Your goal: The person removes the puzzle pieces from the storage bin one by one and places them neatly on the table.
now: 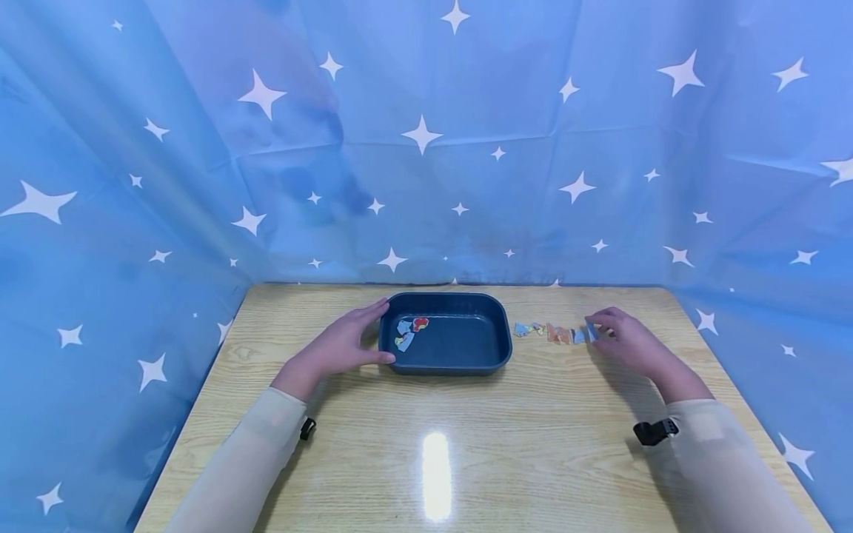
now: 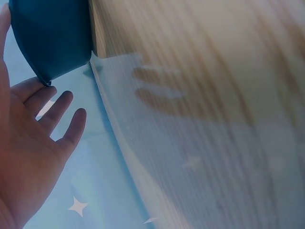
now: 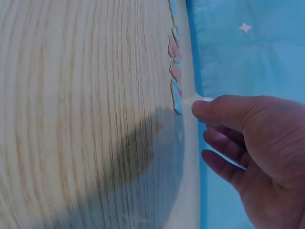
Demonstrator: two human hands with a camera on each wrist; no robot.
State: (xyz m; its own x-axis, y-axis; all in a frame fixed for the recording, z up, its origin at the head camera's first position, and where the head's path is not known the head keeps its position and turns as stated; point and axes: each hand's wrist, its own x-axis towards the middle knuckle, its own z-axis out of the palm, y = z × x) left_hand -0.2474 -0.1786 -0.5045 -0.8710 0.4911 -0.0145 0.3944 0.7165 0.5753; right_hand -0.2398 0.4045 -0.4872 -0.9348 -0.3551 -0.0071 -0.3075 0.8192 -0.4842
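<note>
A dark blue rectangular tray (image 1: 496,326) stands on the table. My left hand (image 1: 343,340) spans its left end, thumb at the near corner and fingertips at the far one. In the left wrist view the fingers are spread and fairly straight, touching the tray wall (image 2: 52,38). Inside the tray, at its left, lie a few colourful puzzle pieces (image 1: 404,342). My right hand (image 1: 626,340) pinches a small bluish puzzle piece (image 1: 591,329) between thumb and finger, at the right end of a row of puzzle pieces (image 1: 558,334). The fingers mostly hide that piece in the right wrist view.
The light wood-grain table (image 1: 533,444) has a bright light reflection in front of the tray. A blue curtain with white stars (image 1: 426,207) hangs behind and along both sides. The row of pieces runs from the tray's right side towards my right hand.
</note>
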